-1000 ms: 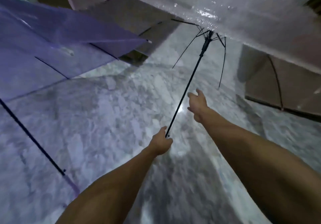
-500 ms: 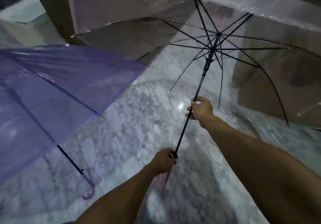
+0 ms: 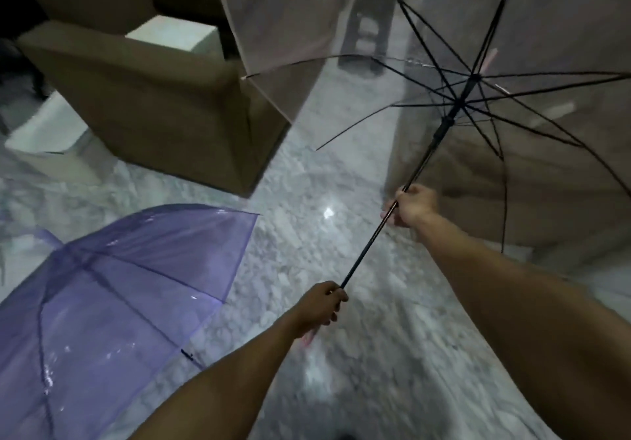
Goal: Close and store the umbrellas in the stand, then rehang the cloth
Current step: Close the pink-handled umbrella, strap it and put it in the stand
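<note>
Forearms enter from the bottom edge, and both hands are curled closed around one thin black shaft [image 3: 367, 255]. Nearest, the left hand [image 3: 321, 308] is wrapped around the lower end of that shaft, where a trace of pink handle [image 3: 307, 339] is seen just under the fist; the rest of the handle is hidden. Higher along the same shaft, the right hand [image 3: 411, 208] is closed round it, fingers folded over the rod, well short of the black runner [image 3: 444, 125]. Two umbrellas are counted, both open. The clear umbrella [image 3: 341, 19] is held off the floor: its long axis runs from the lower left at the left hand up to the right, so the tip points away and to the upper right, with black ribs fanned out from the hub and the transparent canopy spread across the upper right of the view. The purple umbrella [image 3: 136, 286] is seen at the lower left on the marble floor [image 3: 290, 234], untouched by either hand, its canopy facing upward; which way its shaft points cannot be told. Further off, two brown cardboard boxes are made out, one box [image 3: 153, 115] behind the purple umbrella and a second box [image 3: 546, 183] viewed through the clear canopy. Pale blocks [image 3: 174, 35] are seen around the left box.
</note>
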